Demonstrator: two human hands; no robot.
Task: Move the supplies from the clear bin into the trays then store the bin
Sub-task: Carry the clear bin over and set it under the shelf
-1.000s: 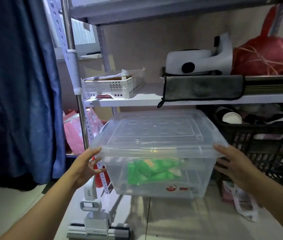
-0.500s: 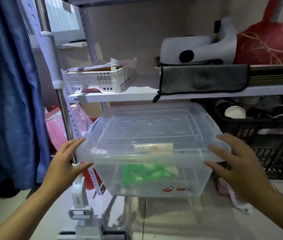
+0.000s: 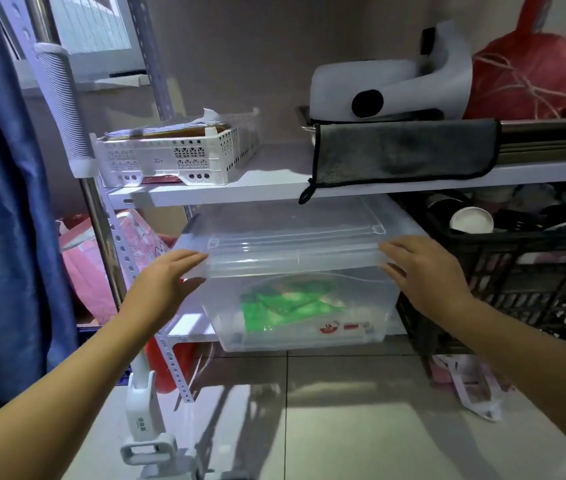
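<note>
Head view, clear bin (image 3: 295, 271) between left hand (image 3: 167, 289), right hand (image 3: 423, 275)

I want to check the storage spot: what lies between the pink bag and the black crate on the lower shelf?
In the head view, the clear bin with green packets inside lies there, with both hands on its lid.

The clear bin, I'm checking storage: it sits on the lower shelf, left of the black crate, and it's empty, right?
Not empty. The head view shows green packets inside the clear bin. It does sit on the lower shelf, left of the black crate.
</note>
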